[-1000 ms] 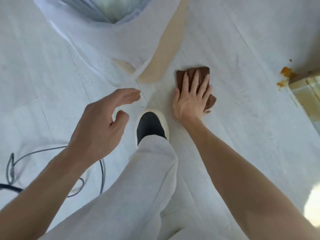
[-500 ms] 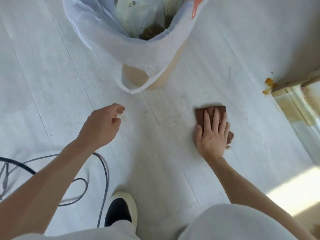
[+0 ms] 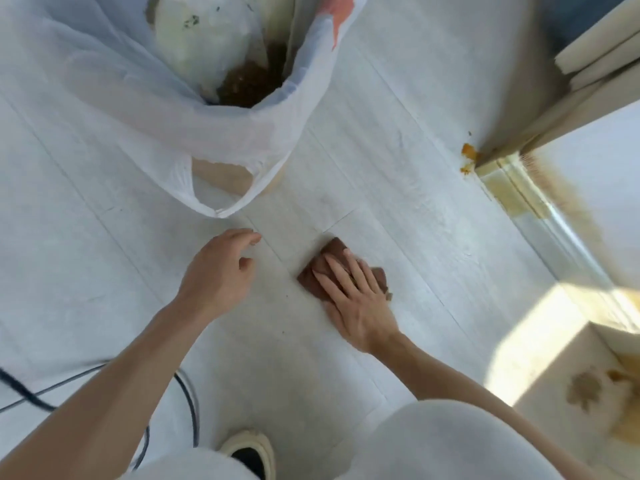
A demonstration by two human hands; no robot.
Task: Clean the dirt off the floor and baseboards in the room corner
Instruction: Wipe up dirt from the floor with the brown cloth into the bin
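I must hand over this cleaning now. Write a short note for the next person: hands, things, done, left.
Right hand: flat, pressing the brown cloth on the floor.
Left hand: holds nothing, fingers loosely curled above the floor.
Lined bin stands ahead.
Done: cannot tell from this view.
Left: orange dirt at the corner, brown stain on the baseboard and the wall beside it.

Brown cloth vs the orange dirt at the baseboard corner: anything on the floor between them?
Head view: nothing. From the brown cloth under the right hand to the orange dirt, only bare pale floor planks show.
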